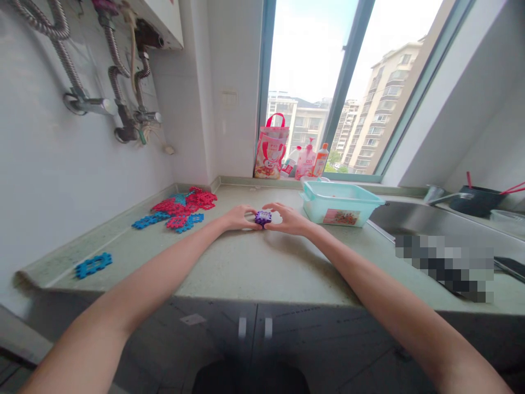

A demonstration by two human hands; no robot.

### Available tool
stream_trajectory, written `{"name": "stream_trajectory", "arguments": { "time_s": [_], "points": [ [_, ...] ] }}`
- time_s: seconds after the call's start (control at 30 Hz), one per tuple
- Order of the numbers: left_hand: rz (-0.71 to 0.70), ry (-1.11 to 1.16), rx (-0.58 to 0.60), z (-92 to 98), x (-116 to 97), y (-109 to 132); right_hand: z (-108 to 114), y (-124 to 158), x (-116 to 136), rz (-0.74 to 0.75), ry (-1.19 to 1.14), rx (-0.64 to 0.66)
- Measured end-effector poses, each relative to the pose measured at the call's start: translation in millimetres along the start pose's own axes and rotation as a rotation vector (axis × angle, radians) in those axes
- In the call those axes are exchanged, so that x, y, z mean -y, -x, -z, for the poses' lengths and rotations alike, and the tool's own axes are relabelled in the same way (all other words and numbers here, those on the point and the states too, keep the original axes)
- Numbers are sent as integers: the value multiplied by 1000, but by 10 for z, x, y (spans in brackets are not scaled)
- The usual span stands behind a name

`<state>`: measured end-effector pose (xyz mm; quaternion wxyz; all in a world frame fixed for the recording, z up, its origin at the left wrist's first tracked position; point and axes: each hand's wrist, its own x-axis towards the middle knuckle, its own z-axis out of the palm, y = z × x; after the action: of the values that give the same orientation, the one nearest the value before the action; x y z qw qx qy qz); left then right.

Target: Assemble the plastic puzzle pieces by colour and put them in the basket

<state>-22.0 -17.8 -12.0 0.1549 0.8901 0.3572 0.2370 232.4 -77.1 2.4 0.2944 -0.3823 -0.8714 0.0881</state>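
Between my two hands, over the middle of the counter, is a small purple block of interlocking plastic pieces [263, 219] with a pale top face. My left hand [239, 218] grips its left side with thumb and fingers. On its right side the fingers and thumb of my right hand [286, 219] close around it. To the left lies a pile of red interlocking pieces [197, 198], with blue interlocking pieces [150, 220] mixed in. A separate blue piece [93, 265] rests near the counter's left front.
A mint plastic basket [342, 202] stands right of my hands, beside the steel sink [404, 219]. A pink bag [271, 153] and several bottles [307, 161] line the windowsill. Pipes [117, 82] hang on the left wall. A black pot [471, 202] is behind the sink; one patch there is pixelated.
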Motion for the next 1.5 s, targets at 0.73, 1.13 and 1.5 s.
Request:
{"name": "stream_trajectory", "arguments": {
  "time_s": [0.73,1.13,1.5],
  "points": [
    [59,75,72,201,174,78,143,-150,-109,-122,-30,-156],
    [77,12,80,195,139,92,1462,420,-508,-602,637,-515],
    [59,2,66,180,182,86,1825,585,-275,-466,669,-847]
  ]
}}
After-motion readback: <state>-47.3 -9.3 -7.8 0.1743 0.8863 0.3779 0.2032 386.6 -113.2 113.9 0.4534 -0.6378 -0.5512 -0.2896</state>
